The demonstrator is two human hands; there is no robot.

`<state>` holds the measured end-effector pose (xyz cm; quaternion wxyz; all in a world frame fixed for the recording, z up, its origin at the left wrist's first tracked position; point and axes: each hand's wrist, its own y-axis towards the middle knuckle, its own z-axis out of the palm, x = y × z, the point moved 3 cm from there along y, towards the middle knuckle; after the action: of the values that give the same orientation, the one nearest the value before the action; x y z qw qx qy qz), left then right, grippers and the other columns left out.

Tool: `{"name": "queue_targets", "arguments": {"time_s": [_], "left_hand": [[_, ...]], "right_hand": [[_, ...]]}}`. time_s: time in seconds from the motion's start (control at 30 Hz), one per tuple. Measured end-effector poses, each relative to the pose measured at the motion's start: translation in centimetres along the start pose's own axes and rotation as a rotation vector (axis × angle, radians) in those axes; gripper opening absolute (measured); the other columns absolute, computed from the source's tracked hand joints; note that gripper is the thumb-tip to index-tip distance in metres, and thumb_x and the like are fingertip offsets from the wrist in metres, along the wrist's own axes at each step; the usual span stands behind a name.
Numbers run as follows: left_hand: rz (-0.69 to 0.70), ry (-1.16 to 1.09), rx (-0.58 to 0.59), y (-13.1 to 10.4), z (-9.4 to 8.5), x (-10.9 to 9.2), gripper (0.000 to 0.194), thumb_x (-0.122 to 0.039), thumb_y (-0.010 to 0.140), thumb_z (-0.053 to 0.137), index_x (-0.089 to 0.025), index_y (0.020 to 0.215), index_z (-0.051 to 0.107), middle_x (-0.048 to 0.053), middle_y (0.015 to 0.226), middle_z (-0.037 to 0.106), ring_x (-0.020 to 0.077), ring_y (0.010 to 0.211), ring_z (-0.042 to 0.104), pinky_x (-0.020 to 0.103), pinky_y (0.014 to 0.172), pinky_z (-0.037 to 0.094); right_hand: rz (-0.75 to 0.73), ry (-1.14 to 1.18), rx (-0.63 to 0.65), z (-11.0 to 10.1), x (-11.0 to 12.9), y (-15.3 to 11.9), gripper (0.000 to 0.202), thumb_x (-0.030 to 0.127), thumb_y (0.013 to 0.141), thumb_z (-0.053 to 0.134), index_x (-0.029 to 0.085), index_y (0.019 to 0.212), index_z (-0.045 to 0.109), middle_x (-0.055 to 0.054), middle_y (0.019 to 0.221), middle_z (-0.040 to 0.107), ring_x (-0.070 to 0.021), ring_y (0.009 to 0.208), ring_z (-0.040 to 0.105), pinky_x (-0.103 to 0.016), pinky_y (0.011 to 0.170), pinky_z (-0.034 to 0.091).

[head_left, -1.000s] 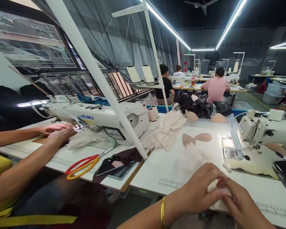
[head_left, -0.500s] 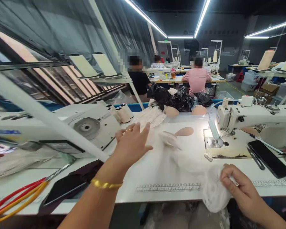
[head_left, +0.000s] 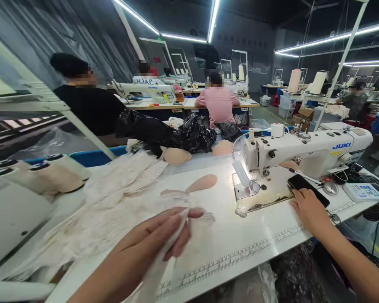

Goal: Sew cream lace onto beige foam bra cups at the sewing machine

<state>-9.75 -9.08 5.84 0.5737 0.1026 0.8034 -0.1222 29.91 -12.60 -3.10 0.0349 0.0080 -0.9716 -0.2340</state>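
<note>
My left hand (head_left: 167, 235) is closed on a thin white fabric piece (head_left: 159, 269), which hangs down over the table's front edge. Beside the black phone (head_left: 312, 191), my right hand (head_left: 309, 210) reaches down with its fingers curled together at the phone's near left edge; what is under the fingertips is hidden. A beige teardrop-shaped pad (head_left: 204, 182) lies flat beyond my left hand. To the left spreads a heap of cream lace fabric (head_left: 97, 214). The white sewing machine (head_left: 290, 149) stands right of the pad, its lamp lit over the needle plate (head_left: 246, 187).
A printed ruler (head_left: 230, 256) runs along the table's front. Thread cones (head_left: 57, 176) stand at the left by a slanting white pole (head_left: 85, 134). Black plastic bags (head_left: 192, 134) and a beige cup (head_left: 177, 155) are at the back edge. Two people sit at machines ahead.
The view has swung right. My left hand, open before, now grips white fabric. My right hand has let go of its white fabric piece and moved to the phone's edge.
</note>
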Motion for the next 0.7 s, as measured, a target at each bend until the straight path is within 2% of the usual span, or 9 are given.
{"name": "queue_targets", "arguments": {"time_s": [0.07, 0.17, 0.23, 0.33, 0.43, 0.47, 0.53, 0.63, 0.7], "left_hand": [[-0.013, -0.018, 0.1, -0.2, 1.3, -0.2, 0.061, -0.068, 0.091, 0.062, -0.019, 0.127, 0.068, -0.001, 0.064, 0.062, 0.0199, 0.066, 0.057, 0.034, 0.075, 0.051], [-0.048, -0.07, 0.284, 0.3, 4.5, 0.0, 0.064, -0.059, 0.094, 0.062, -0.018, 0.143, 0.057, 0.001, 0.069, 0.068, 0.0206, 0.073, 0.061, 0.032, 0.075, 0.049], [-0.056, -0.134, 0.371, 0.8, 6.1, 0.4, 0.068, -0.057, 0.096, 0.062, -0.016, 0.149, 0.05, 0.002, 0.073, 0.07, 0.0209, 0.077, 0.062, 0.032, 0.076, 0.048], [-0.062, -0.217, 0.452, 1.5, 7.3, 0.8, 0.076, -0.056, 0.095, 0.066, -0.014, 0.153, 0.042, 0.003, 0.076, 0.072, 0.0201, 0.076, 0.062, 0.03, 0.073, 0.045], [-0.062, -0.295, 0.503, 1.6, 7.5, 0.8, 0.079, -0.055, 0.093, 0.069, -0.013, 0.153, 0.04, 0.003, 0.075, 0.071, 0.0185, 0.072, 0.06, 0.029, 0.071, 0.043], [-0.065, -0.314, 0.513, 1.6, 7.5, 0.8, 0.079, -0.054, 0.092, 0.07, -0.013, 0.153, 0.041, 0.003, 0.074, 0.071, 0.0181, 0.072, 0.06, 0.028, 0.071, 0.043], [-0.071, -0.337, 0.524, 1.6, 7.7, 0.8, 0.076, -0.052, 0.092, 0.072, -0.013, 0.151, 0.043, 0.002, 0.072, 0.071, 0.0177, 0.071, 0.06, 0.028, 0.071, 0.043], [-0.066, -0.347, 0.541, 1.7, 8.4, 0.8, 0.07, -0.05, 0.092, 0.072, -0.013, 0.147, 0.048, 0.002, 0.07, 0.07, 0.0174, 0.069, 0.06, 0.028, 0.072, 0.044], [-0.054, -0.322, 0.556, 1.6, 8.6, 0.6, 0.067, -0.051, 0.092, 0.07, -0.013, 0.144, 0.051, 0.002, 0.068, 0.069, 0.0169, 0.068, 0.059, 0.028, 0.071, 0.045]], "right_hand": [[-0.093, -0.106, 0.015, 1.4, -0.4, -0.7, 0.026, 0.015, 0.099, 0.05, 0.009, 0.118, 0.066, -0.02, 0.1, 0.068, -0.0357, 0.093, 0.063, -0.048, 0.084, 0.053], [-0.125, -0.049, 0.004, 2.3, 0.0, -0.8, 0.027, 0.013, 0.099, 0.041, 0.01, 0.111, 0.064, -0.021, 0.099, 0.067, -0.035, 0.091, 0.063, -0.047, 0.081, 0.052], [-0.047, 0.148, 0.039, 2.2, 0.6, -0.3, 0.021, 0.019, 0.101, 0.039, 0.016, 0.104, 0.059, -0.016, 0.095, 0.067, -0.0315, 0.085, 0.065, -0.043, 0.075, 0.052], [0.045, 0.588, 0.203, 1.0, 3.0, 0.4, 0.021, 0.033, 0.108, 0.032, 0.024, 0.102, 0.051, -0.003, 0.078, 0.063, -0.0228, 0.068, 0.063, -0.034, 0.064, 0.05], [-0.068, 0.764, 0.293, -0.7, 6.8, 0.6, 0.025, 0.043, 0.111, 0.035, 0.025, 0.116, 0.052, 0.001, 0.077, 0.064, -0.0202, 0.067, 0.062, -0.03, 0.063, 0.049], [-0.146, 0.74, 0.263, -1.2, 8.1, 0.7, 0.025, 0.044, 0.11, 0.04, 0.025, 0.118, 0.054, 0.0, 0.082, 0.067, -0.0202, 0.071, 0.064, -0.03, 0.064, 0.048], [-0.291, 0.61, 0.106, -2.0, 10.3, 0.9, 0.024, 0.043, 0.109, 0.045, 0.024, 0.112, 0.059, -0.004, 0.088, 0.07, -0.021, 0.075, 0.065, -0.03, 0.065, 0.045], [-0.423, 0.375, -0.142, -2.4, 12.7, 1.3, 0.03, 0.036, 0.11, 0.044, 0.022, 0.091, 0.061, -0.003, 0.074, 0.065, -0.0201, 0.066, 0.061, -0.031, 0.059, 0.036], [-0.479, 0.307, -0.209, -2.5, 13.7, 1.6, 0.032, 0.031, 0.111, 0.043, 0.021, 0.084, 0.06, -0.001, 0.067, 0.061, -0.0179, 0.06, 0.056, -0.031, 0.057, 0.033]]}}
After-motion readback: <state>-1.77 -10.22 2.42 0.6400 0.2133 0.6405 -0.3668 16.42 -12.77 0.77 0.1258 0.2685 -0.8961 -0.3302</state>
